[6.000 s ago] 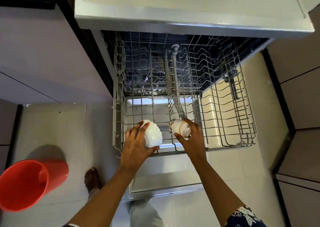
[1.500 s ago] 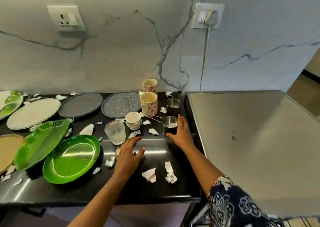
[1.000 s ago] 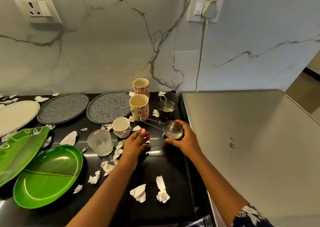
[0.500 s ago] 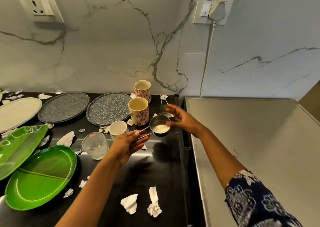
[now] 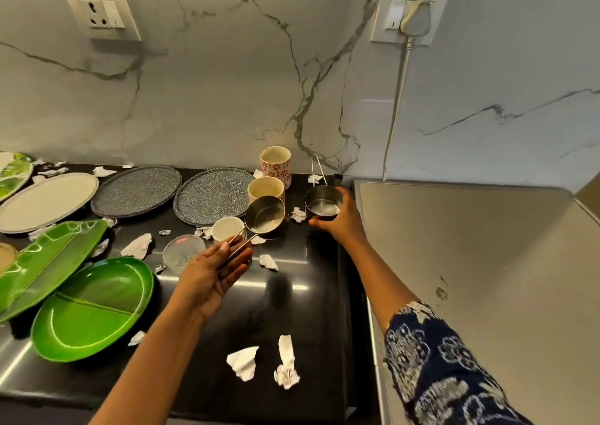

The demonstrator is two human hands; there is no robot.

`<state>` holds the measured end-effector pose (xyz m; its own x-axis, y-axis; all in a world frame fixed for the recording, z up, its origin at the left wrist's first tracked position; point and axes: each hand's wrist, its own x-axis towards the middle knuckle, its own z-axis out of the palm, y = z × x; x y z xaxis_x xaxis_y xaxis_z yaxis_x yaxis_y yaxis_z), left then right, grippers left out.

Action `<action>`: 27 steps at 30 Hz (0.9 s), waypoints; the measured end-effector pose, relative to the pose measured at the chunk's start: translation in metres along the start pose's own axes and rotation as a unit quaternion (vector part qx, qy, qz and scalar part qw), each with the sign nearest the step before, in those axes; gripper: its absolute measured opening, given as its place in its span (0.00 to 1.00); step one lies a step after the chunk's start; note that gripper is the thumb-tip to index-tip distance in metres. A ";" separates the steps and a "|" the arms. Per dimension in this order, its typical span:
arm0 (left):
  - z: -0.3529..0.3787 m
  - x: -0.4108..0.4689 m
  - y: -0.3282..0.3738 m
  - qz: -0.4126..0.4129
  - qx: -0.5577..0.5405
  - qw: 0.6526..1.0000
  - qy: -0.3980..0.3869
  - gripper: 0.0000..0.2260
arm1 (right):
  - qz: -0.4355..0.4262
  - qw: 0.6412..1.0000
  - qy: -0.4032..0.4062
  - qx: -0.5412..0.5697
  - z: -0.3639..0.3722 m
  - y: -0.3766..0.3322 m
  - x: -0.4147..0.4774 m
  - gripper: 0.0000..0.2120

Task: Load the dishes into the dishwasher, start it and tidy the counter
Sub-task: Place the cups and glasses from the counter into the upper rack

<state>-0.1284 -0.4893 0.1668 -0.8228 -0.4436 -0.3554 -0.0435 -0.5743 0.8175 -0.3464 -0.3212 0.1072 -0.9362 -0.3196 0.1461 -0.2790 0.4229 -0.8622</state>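
2 steel cups, 2 floral mugs, 2 speckled plates, 1 glass, 1 white cup.

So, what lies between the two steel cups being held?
Head view: a crumpled paper scrap on the counter lies between the left steel cup, pinched by its handle in the left hand, and the right steel cup, gripped by the right hand.

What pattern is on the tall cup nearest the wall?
Red flower motifs on white; the tall cup shows best in the head view.
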 end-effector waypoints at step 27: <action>-0.095 -0.359 -0.194 -0.194 0.082 0.968 -0.139 0.11 | 0.224 0.864 0.189 0.409 -0.125 0.023 -0.620 0.57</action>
<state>0.2291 -0.2836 0.0929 -0.8457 -0.0008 -0.5337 -0.4512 -0.5332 0.7157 0.2013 -0.0072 0.0578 -0.9571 0.0855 -0.2768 0.2300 -0.3569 -0.9054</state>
